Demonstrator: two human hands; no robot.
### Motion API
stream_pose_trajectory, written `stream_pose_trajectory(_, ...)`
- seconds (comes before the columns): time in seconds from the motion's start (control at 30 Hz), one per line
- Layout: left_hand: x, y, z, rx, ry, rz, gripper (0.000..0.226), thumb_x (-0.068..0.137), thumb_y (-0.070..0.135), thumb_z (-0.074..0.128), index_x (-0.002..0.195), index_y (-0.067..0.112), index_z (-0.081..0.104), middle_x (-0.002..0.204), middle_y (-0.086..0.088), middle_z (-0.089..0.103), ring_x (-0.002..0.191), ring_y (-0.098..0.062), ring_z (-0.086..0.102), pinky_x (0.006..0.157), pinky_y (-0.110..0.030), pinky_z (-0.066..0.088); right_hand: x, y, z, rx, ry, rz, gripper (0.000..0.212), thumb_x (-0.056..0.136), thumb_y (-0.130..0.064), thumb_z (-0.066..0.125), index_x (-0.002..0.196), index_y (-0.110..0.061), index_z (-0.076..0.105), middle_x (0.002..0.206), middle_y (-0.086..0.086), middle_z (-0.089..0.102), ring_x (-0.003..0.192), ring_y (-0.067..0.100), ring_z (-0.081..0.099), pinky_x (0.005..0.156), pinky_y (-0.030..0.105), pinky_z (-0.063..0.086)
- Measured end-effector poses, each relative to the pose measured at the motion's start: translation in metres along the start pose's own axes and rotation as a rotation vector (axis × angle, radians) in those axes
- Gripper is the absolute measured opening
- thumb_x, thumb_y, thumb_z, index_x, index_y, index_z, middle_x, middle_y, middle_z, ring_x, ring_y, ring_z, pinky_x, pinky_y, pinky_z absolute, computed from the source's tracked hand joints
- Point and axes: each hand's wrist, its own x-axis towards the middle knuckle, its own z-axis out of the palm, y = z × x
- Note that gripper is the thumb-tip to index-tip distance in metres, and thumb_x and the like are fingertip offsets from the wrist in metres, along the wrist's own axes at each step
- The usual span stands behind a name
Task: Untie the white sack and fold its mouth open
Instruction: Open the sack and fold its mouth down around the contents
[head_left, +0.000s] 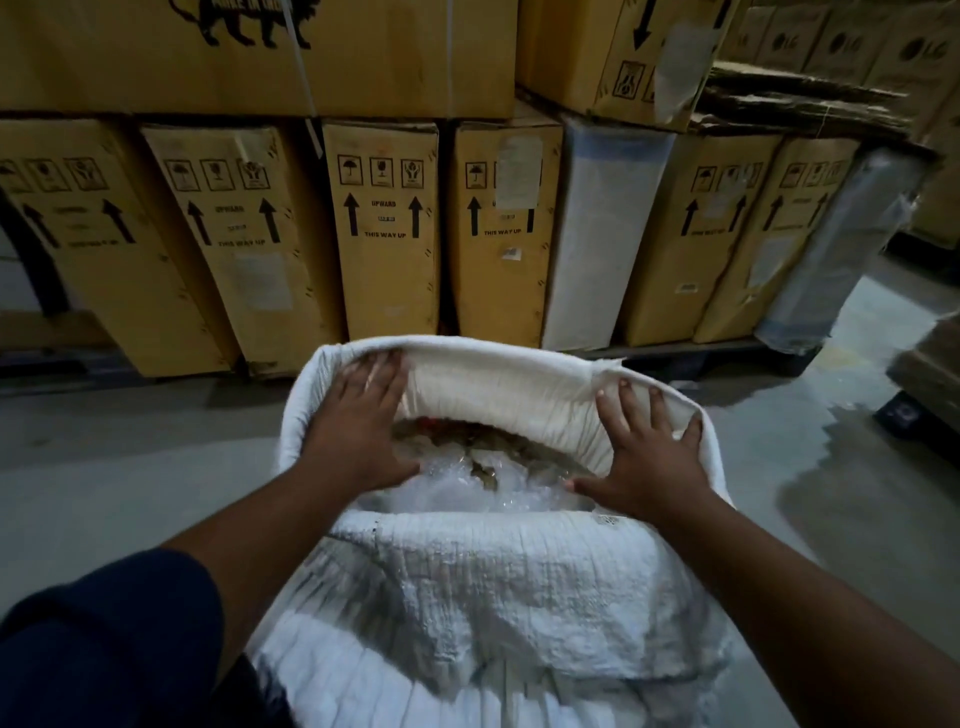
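Observation:
The white woven sack (483, 587) stands upright in front of me on the floor, its mouth wide open and its rim (509, 358) rolled outward into a thick cuff. Clear plastic wrapping and brownish items (483, 467) show inside. My left hand (358, 421) lies flat with spread fingers against the inner left wall of the mouth, fingertips at the far rim. My right hand (649, 457) presses flat on the right side of the cuff, fingers spread over the fold. Neither hand holds a string or tie; none is visible.
A row of tall brown cardboard cartons (384, 228) marked "this way up" stands on a pallet right behind the sack, with more cartons (260, 52) stacked on top. A plastic-wrapped white panel (592, 234) leans among them. Grey concrete floor (130, 467) lies on both sides.

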Motion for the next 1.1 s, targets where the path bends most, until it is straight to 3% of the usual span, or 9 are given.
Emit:
stream_pose_trajectory(0.2, -0.056, 0.041, -0.015, -0.132, -0.403, 0.281, 0.106, 0.092, 0.073, 0.055, 0.168, 0.021, 0.003, 0.174, 0.0, -0.016, 0.161, -0.018, 0.005, 0.13, -0.038, 0.009, -0.039, -0.018, -0.02, 0.113, -0.278, -0.269, 0.12, 0.074, -0.089, 0.058, 0.164, -0.042, -0.006, 0.174, -0.001, -0.017, 0.161, 0.025, -0.012, 0.127, 0.056, 0.001)
stream_pose_trajectory(0.3, -0.104, 0.056, -0.03, -0.1, -0.456, 0.45, 0.114, 0.09, 0.077, 0.053, 0.166, 0.024, -0.012, 0.172, 0.0, -0.024, 0.161, -0.018, -0.007, 0.131, -0.043, 0.001, -0.09, -0.02, -0.037, 0.099, -0.329, -0.539, 0.128, 0.069, -0.089, 0.063, 0.16, -0.048, -0.017, 0.17, -0.01, -0.025, 0.157, 0.013, -0.022, 0.129, 0.044, -0.005)
stream_pose_trajectory(0.43, -0.162, 0.074, -0.029, -0.023, -0.49, 0.435, 0.139, 0.068, 0.097, 0.048, 0.165, 0.021, -0.016, 0.172, -0.006, -0.026, 0.16, -0.03, -0.016, 0.126, -0.062, -0.007, -0.145, -0.02, -0.028, -0.07, -0.38, -0.638, 0.138, 0.065, -0.091, 0.063, 0.152, -0.047, -0.035, 0.165, -0.005, -0.038, 0.154, 0.021, -0.031, 0.127, 0.054, -0.005)
stream_pose_trajectory(0.57, -0.228, 0.073, -0.006, -0.028, -0.613, 0.353, 0.153, 0.038, 0.11, 0.033, 0.152, 0.01, 0.05, 0.161, -0.017, 0.045, 0.146, -0.044, 0.044, 0.108, -0.075, 0.024, -0.201, -0.012, 0.003, -0.085, -0.431, -0.567, 0.148, 0.052, -0.099, 0.058, 0.159, -0.04, -0.025, 0.171, 0.01, -0.024, 0.16, 0.035, -0.01, 0.121, 0.064, 0.017)
stream_pose_trajectory(0.63, -0.248, 0.079, -0.003, -0.034, -0.687, 0.334, 0.154, 0.038, 0.109, 0.036, 0.156, 0.01, 0.042, 0.162, -0.014, 0.044, 0.149, -0.039, 0.037, 0.108, -0.072, 0.015, -0.224, -0.008, 0.016, -0.089, -0.461, -0.531, 0.152, 0.041, -0.102, 0.054, 0.165, -0.036, -0.004, 0.173, 0.018, 0.004, 0.158, 0.041, 0.017, 0.113, 0.059, 0.039)
stream_pose_trajectory(0.67, -0.246, 0.085, -0.008, -0.039, -0.757, 0.324, 0.156, 0.044, 0.108, 0.042, 0.164, 0.01, 0.02, 0.172, -0.011, 0.021, 0.158, -0.036, 0.016, 0.112, -0.071, 0.003, -0.228, -0.006, 0.02, -0.082, -0.437, -0.509, 0.153, 0.037, -0.103, 0.053, 0.166, -0.033, 0.009, 0.171, 0.02, 0.019, 0.153, 0.043, 0.03, 0.106, 0.056, 0.047)
stream_pose_trajectory(0.77, -0.216, 0.095, -0.02, -0.042, -0.746, 0.313, 0.144, 0.067, 0.1, 0.047, 0.162, 0.018, -0.023, 0.164, -0.004, -0.038, 0.156, -0.029, -0.027, 0.123, -0.061, -0.014, -0.22, -0.011, 0.015, -0.009, -0.344, -0.454, 0.149, 0.042, -0.102, 0.05, 0.166, -0.031, 0.007, 0.171, 0.021, 0.017, 0.153, 0.042, 0.032, 0.103, 0.055, 0.05)
stream_pose_trajectory(0.87, -0.165, 0.102, -0.024, -0.294, -0.594, 0.274, 0.131, 0.067, 0.104, 0.023, 0.164, 0.025, -0.017, 0.168, 0.004, -0.029, 0.16, -0.021, -0.015, 0.131, -0.049, 0.003, -0.197, -0.025, 0.005, 0.115, -0.265, -0.436, 0.124, 0.063, -0.095, 0.033, 0.16, -0.041, -0.022, 0.173, 0.011, -0.015, 0.161, 0.035, 0.006, 0.122, 0.055, 0.031)
stream_pose_trajectory(1.1, -0.095, 0.064, 0.008, -0.46, -0.05, -0.023, 0.113, 0.083, 0.086, 0.047, 0.167, 0.029, -0.004, 0.176, -0.004, 0.001, 0.162, -0.027, 0.002, 0.128, -0.055, 0.005, -0.113, -0.015, 0.029, 0.113, -0.003, -0.205, 0.102, 0.086, -0.08, 0.05, 0.165, -0.04, -0.001, 0.175, 0.004, -0.014, 0.159, 0.037, -0.014, 0.122, 0.065, -0.004)
